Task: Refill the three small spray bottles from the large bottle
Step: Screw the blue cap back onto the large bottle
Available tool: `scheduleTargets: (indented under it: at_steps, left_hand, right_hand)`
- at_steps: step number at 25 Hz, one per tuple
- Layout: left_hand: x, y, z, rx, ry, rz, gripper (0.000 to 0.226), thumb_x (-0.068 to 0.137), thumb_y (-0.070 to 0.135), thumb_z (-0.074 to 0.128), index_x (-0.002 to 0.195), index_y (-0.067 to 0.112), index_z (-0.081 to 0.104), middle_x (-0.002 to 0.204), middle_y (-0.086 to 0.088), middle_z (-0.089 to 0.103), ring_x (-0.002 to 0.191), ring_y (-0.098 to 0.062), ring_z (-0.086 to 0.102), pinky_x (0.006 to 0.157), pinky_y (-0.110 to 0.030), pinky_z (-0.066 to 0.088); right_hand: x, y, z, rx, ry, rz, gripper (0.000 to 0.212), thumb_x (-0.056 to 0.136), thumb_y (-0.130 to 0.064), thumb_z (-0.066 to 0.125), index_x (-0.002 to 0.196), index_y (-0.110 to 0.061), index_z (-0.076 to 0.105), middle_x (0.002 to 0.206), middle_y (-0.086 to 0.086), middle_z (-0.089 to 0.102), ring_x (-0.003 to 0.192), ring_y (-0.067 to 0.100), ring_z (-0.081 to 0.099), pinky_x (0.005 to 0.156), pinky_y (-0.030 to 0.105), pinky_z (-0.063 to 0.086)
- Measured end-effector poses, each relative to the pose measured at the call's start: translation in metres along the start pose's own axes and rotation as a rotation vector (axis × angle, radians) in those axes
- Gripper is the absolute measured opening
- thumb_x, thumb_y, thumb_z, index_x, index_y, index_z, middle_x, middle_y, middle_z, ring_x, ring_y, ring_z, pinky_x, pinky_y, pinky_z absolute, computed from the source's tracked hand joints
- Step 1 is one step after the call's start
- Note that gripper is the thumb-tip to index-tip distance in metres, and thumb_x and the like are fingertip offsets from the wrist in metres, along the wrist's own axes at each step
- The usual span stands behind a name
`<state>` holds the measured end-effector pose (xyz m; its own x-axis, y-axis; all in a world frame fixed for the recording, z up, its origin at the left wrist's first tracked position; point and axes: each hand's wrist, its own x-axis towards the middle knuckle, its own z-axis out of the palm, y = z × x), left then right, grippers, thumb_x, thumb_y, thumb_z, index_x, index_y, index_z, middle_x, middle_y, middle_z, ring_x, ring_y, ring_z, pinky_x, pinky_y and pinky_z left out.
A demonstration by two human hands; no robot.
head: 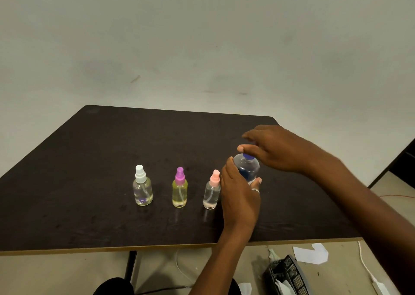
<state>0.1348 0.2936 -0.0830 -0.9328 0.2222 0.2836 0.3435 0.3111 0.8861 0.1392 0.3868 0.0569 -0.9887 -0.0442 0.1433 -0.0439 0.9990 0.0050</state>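
While left hand (240, 193) clasped the large bottle (247, 169), near right on the table (89, 204), right hand (280, 151) hovered loose-fingered over its blue cap (248, 157), grasping nothing. Pink-capped spray bottle (212, 192) stood just left; a careless lift cd've toppled it.

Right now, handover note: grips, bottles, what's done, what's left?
Left grip holds the large bottle upright on the table.
Right grip is open, fingers over the blue cap; contact unclear.
White sprayer, purple sprayer and pink sprayer stand in a row left of it, tops on.
Done: nothing visible. Left: uncap, open and fill all three.
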Motion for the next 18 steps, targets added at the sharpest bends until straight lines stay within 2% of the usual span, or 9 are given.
scheduleTargets:
  at_steps: [2,4,7,10,13,16,18]
  left_hand:
    - [0.001,0.000,0.000,0.037,-0.011,-0.010,0.076,0.089,0.030,0.070,0.150,0.014,0.028,0.151,-0.004,0.041,0.140,-0.018,0.040,0.113,-0.032,0.038]
    - [0.001,-0.001,0.001,0.064,-0.015,-0.017,0.078,0.090,0.031,0.069,0.152,0.014,0.024,0.153,-0.003,0.038,0.142,-0.018,0.037,0.114,-0.032,0.037]
    - [0.001,-0.001,0.001,0.077,-0.018,-0.023,0.080,0.089,0.030,0.070,0.152,0.015,0.023,0.153,-0.003,0.038,0.142,-0.019,0.037,0.113,-0.034,0.038]
    - [0.002,-0.002,0.002,0.078,-0.020,-0.035,0.080,0.089,0.029,0.070,0.152,0.015,0.022,0.154,-0.003,0.038,0.142,-0.019,0.037,0.114,-0.033,0.037]
    - [0.001,-0.004,0.002,0.068,0.005,-0.021,0.079,0.088,0.029,0.072,0.151,0.016,0.025,0.151,-0.002,0.041,0.139,-0.016,0.041,0.112,-0.030,0.039]
    - [0.001,-0.003,0.002,0.026,0.015,-0.012,0.076,0.086,0.025,0.074,0.148,0.016,0.030,0.145,-0.001,0.046,0.133,-0.015,0.046,0.109,-0.031,0.042]
    - [0.001,-0.002,0.003,-0.007,0.023,-0.007,0.072,0.086,0.023,0.075,0.145,0.015,0.034,0.141,-0.002,0.049,0.130,-0.015,0.049,0.107,-0.032,0.044]
  right_hand:
    - [0.002,0.006,-0.013,0.040,-0.095,-0.137,0.036,0.096,-0.037,0.055,0.126,-0.019,0.063,0.122,-0.001,0.063,0.103,0.010,0.059,0.088,0.022,0.047]
    - [0.005,0.009,-0.017,0.049,-0.166,-0.223,0.033,0.094,-0.026,0.061,0.126,-0.020,0.064,0.122,-0.004,0.063,0.100,0.004,0.057,0.087,0.016,0.045]
    - [0.011,0.010,-0.014,0.047,-0.191,-0.267,0.031,0.091,-0.019,0.065,0.122,-0.020,0.067,0.119,-0.005,0.066,0.098,0.003,0.057,0.086,0.013,0.045]
    - [0.013,0.011,-0.011,0.075,-0.152,-0.236,0.027,0.090,-0.022,0.068,0.116,-0.018,0.070,0.113,-0.004,0.069,0.094,0.006,0.062,0.083,0.014,0.048]
    - [0.011,0.009,-0.007,0.033,-0.081,-0.192,0.023,0.092,-0.032,0.064,0.105,-0.016,0.073,0.098,-0.002,0.073,0.078,0.009,0.063,0.072,0.016,0.050]
    - [0.011,0.002,0.001,-0.062,-0.038,-0.114,0.034,0.095,-0.042,0.054,0.091,-0.015,0.074,0.082,0.001,0.072,0.067,0.012,0.063,0.067,0.026,0.055]
    - [0.014,-0.004,0.008,-0.141,-0.008,-0.043,0.045,0.095,-0.048,0.050,0.083,-0.012,0.073,0.073,0.003,0.068,0.061,0.013,0.061,0.063,0.026,0.052]
